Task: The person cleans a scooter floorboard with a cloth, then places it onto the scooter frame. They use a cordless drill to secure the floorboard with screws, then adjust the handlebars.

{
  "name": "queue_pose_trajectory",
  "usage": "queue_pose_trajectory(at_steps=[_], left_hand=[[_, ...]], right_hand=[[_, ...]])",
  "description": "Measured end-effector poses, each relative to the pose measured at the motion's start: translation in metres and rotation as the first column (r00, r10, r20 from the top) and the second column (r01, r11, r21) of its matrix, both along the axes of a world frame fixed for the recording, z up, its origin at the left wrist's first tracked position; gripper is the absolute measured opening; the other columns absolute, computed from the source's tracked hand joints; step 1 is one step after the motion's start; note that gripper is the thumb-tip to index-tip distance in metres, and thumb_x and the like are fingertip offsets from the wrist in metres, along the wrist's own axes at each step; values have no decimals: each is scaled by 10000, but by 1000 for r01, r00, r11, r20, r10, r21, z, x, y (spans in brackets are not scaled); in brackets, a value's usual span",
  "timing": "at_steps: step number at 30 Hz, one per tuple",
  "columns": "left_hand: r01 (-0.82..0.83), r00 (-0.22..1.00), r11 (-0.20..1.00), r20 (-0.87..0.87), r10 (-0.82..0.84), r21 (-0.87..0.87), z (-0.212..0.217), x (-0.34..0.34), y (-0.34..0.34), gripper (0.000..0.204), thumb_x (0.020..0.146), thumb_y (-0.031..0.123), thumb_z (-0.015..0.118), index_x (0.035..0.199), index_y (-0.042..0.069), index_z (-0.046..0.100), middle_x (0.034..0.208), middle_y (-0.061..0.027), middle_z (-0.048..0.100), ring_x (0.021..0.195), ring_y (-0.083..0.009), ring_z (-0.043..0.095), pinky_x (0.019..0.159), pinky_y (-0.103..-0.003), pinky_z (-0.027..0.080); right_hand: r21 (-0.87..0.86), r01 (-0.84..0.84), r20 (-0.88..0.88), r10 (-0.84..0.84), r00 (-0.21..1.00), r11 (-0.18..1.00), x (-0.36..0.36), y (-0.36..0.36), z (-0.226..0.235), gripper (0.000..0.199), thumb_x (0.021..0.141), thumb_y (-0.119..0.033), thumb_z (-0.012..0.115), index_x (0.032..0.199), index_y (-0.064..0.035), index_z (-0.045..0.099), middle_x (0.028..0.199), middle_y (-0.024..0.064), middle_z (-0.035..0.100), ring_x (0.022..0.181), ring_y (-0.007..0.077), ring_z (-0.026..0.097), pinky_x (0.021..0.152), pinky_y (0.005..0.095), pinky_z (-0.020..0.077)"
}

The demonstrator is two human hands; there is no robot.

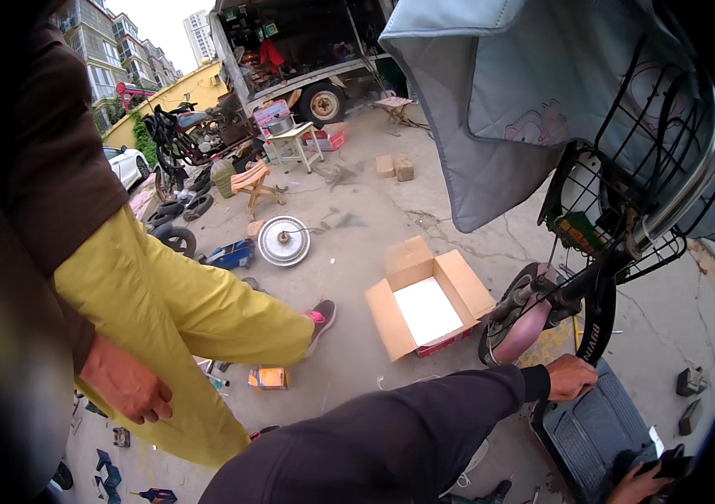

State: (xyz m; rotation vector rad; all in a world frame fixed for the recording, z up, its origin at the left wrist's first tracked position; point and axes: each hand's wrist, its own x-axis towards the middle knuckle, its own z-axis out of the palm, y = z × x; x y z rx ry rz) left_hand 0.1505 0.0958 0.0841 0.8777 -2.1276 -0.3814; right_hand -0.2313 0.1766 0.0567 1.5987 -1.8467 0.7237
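My left hand (571,376) reaches across on a dark-sleeved arm. Its fingers are curled closed at the front edge of the grey ribbed footboard (601,412) of an electric scooter; what they pinch there is hidden. Low at the right, my right hand (639,485) shows only in part, its fingers bent against a dark object I cannot make out, beside the rear of the footboard. The scooter's pink front fender (518,334) and black wire basket (651,151) stand ahead. A quilted grey-blue cover (492,109) hangs over the handlebar.
An open cardboard box (387,323) with a white sheet inside lies beside the front wheel. At the left stands another person in yellow trousers (206,302). A wheel hub (283,242), an orange folding stool (250,181) and a small orange box (268,378) are on the concrete.
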Motion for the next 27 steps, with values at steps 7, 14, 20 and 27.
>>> queue_pose_trajectory(at_steps=[7, 14, 20, 27], left_hand=[[43, 984, 985, 166, -71, 167, -28, -3, -24, 230, 901, 110, 530, 1114, 101, 617, 874, -162, 678, 864, -378, 653, 742, -463, 511], [233, 947, 956, 182, -264, 177, 27, -34, 22, 104, 933, 99, 598, 956, 18, 657, 680, -149, 638, 604, -270, 663, 558, -367, 494], [337, 894, 938, 340, -291, -84, 9, -39, 30, 389, 967, 301, 633, 698, 33, 551, 551, -144, 343, 476, -284, 330, 448, -382, 302], [250, 953, 968, 176, -248, 6, 14, -49, 24, 261, 956, 43, 594, 1216, 53, 619, 976, -107, 640, 816, -193, 636, 740, -273, 506]], right_hand=[[182, 69, -80, -55, 995, 981, 23, -16, -1, 522, 888, -267, 672, 1300, 6, 503, 1440, 480, 205, 1327, 590, 295, 1107, 539, 292], [448, -578, 122, 594, 795, 682, 67, 52, -18, 336, 836, -111, 646, 1155, -32, 575, 1220, 137, 599, 1096, 313, 582, 953, 416, 442], [870, -393, 380, 103, 919, 298, 110, 158, -183, 191, 876, -243, 596, 964, -75, 620, 924, 148, 689, 822, 385, 676, 716, 490, 542], [804, -322, 590, -734, 336, 500, 183, 240, -335, 604, 808, -490, 713, 1047, 57, 621, 1053, 268, 675, 1008, 422, 644, 880, 461, 503]])
